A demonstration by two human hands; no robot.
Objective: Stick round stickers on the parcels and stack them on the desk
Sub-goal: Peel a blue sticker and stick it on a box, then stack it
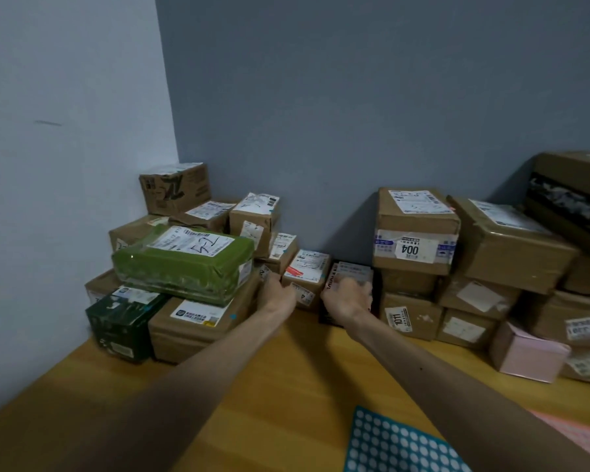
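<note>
My left hand (278, 291) grips the small brown parcel (306, 274), white-labelled, at the desk (286, 386) far edge; my right hand (346, 296) clutches the black parcel (353, 272).

Dim, cool light here, flat across the blue-grey painted wall (355, 97). The tall stack of brown cardboard boxes (389, 216) throws a soft shadow leftward onto it. Small glints on the green plastic-wrapped parcel (184, 267). White shipping labels (198, 241) read smeary, detail soft throughout. Wide-angle bend tilts the edges, and the teal dotted sticker sheet (399, 447) blurs at the bottom.
</note>
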